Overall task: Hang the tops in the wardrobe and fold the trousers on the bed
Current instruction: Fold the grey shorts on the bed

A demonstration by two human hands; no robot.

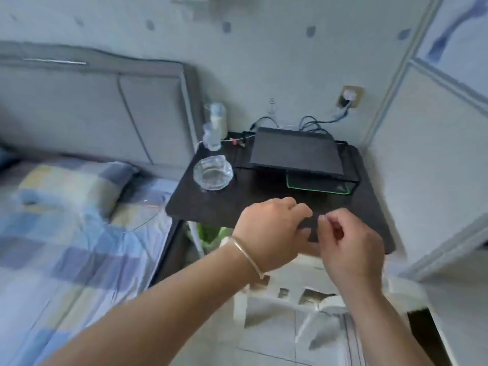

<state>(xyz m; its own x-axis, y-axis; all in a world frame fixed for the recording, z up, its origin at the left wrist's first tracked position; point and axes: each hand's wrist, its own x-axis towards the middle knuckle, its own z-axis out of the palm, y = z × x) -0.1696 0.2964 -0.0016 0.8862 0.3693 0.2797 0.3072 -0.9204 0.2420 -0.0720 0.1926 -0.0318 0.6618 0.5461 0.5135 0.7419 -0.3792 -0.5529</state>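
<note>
Both hands hover over the near edge of a dark bedside bench [369,207], close together but not quite touching. The left hand [269,231] has its fingers curled down toward the bench's front edge, and the right hand [351,249] has thumb and fingers drawn in as if pinching; the frame is blurred, and I cannot tell whether either hand holds anything, perhaps something small and dark against the dark top.

No top and no trousers are visible anywhere. The bed [66,233] lies to the left with a checked sheet and a pillow [76,183] near its head, and nothing is laid out on it for folding. A pale panelled door on the right edge may be the wardrobe [435,167], though that is only a guess.

The risks sit on the bench itself. A glass ashtray [213,173] stands near its left edge, just beyond the left hand's knuckles; a careless sweep of that arm could knock it to the floor. Behind it a plastic bottle [211,138] stands at the back left corner and would tip easily. A dark laptop [295,151] rests tilted on a wire stand toward the back, with cables [314,122] running to a wall socket, so a snagged sleeve or finger could drag it. A white plastic stool [317,299] below crowds the feet.
</note>
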